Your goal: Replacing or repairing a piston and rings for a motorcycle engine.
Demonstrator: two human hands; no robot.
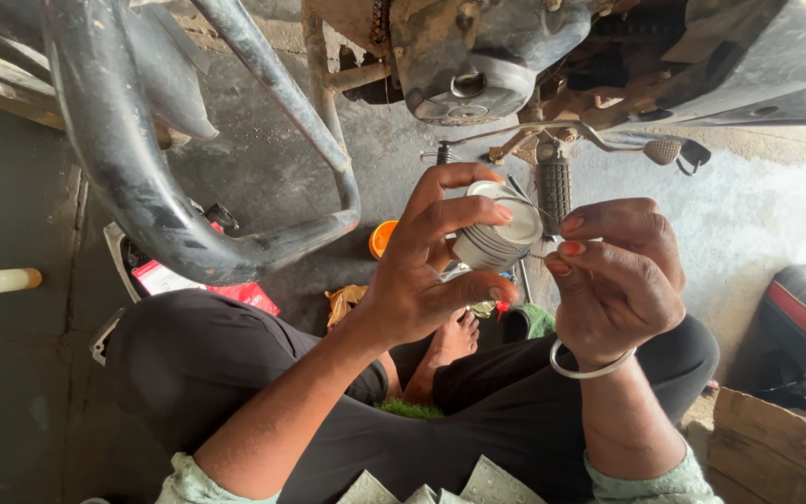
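Here, left hand (412,271) curled around piston (496,229), right hand (613,275) pinching.

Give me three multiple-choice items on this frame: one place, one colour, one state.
1. Where is the small white bottle?
A. on the floor at the far left
B. in the right hand
C. on the lap

2. What colour is the cap on the floor behind the left hand?
A. blue
B. orange
C. black

3. How is the metal piston held?
A. lying loose on the floor
B. gripped in the left hand's fingers
C. clamped in a vise

A: it lies on the floor by the left edge.
B: it shows orange.
B: fingers wrap it, with the right hand beside it.
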